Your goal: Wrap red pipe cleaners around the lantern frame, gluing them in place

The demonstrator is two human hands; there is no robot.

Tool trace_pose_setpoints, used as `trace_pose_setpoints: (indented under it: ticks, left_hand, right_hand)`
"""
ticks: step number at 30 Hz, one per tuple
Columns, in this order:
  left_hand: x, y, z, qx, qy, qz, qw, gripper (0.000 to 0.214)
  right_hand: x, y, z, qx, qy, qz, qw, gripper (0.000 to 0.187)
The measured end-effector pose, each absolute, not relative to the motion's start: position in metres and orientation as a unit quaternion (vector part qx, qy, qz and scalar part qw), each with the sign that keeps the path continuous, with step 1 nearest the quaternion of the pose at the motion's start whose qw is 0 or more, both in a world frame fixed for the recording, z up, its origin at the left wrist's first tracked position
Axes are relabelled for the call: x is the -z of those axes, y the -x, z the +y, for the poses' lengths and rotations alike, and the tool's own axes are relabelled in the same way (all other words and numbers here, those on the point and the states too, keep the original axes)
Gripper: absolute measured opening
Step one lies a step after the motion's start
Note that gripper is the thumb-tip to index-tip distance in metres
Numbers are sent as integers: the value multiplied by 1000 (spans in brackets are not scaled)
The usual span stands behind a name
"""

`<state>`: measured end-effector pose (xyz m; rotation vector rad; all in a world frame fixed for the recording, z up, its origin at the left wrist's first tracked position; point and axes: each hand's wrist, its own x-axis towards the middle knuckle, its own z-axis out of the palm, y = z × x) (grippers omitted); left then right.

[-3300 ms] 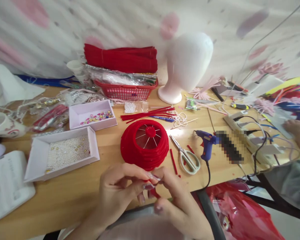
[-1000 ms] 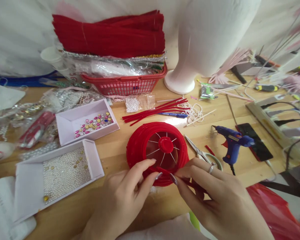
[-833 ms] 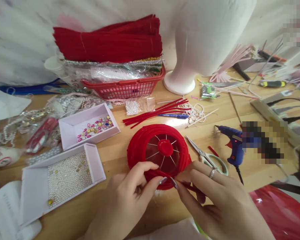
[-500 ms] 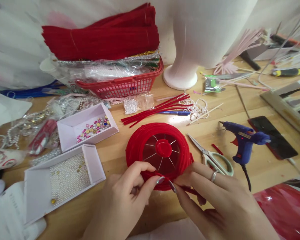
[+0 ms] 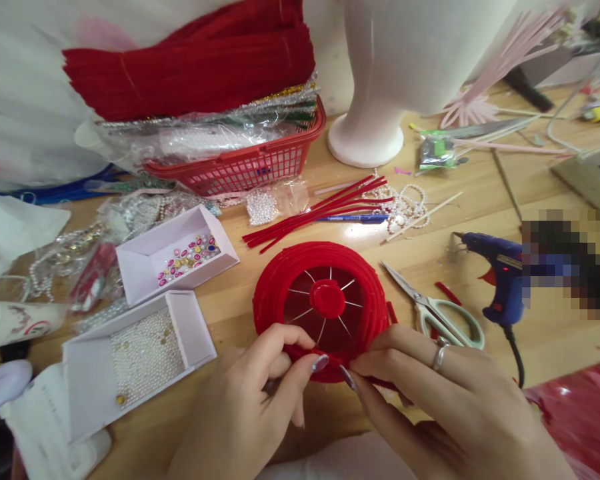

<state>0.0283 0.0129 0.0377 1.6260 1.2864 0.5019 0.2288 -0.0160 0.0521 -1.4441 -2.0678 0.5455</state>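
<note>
A round red form (image 5: 273, 287) wound with fuzzy pipe cleaners lies on the table in front of me, with thin silver spokes running from a red hub (image 5: 327, 299) to its ring. At the ring's near edge, my left hand (image 5: 257, 387) pinches a red pipe cleaner (image 5: 333, 359) between thumb and fingers. My right hand (image 5: 445, 393), wearing a ring, is closed on the same strip just to the right. Fingers partly hide that strip and the near rim. Scissors (image 5: 425, 307) with pale green handles lie beyond my right hand.
A blue glue gun (image 5: 505, 273) stands at right. Left are white boxes of gems (image 5: 145, 250) and pearls (image 5: 195, 327). Loose red pipe cleaners (image 5: 310, 217) and a blue pen (image 5: 357, 219) lie behind the form. Farther back are a red basket (image 5: 250, 167) and a white mannequin stand (image 5: 367, 137).
The camera view has shifted and turned slightly, so the glue gun and scissors appear farther right. Both hands keep their pinch at the near rim, with hardly any finger movement.
</note>
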Motion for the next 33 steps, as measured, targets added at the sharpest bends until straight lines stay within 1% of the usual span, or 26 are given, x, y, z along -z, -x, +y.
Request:
trace_pose_setpoints:
  ticks: [6,15,19,24,27,30,33]
  left_hand:
    - [-43,-29,14,-153,-626,533,548,13]
    - [-49,-30,17,-117,-636,527,551,17]
    - [-50,-28,19,-88,-678,509,523,17]
    - [-46,-24,17,-103,-735,499,447,17]
    - [-43,-23,16,-123,-754,488,421,19]
    - [-41,-26,15,-143,-737,497,434,21]
    - [-41,-29,16,-149,-690,513,489,23]
  right_hand:
    - [-49,-232,-16,-205,520,-774,297,17]
    - [-48,-237,-15,-196,521,-784,275,22]
    - [-46,-238,-17,-176,519,-791,270,22]
    - [-42,-236,-19,-168,532,-776,293,19]
    - [-45,-232,-18,-202,536,-762,301,18]
    - [-51,-228,-19,-242,552,-746,283,16]
    - [-55,-226,-21,-246,571,-733,277,17]
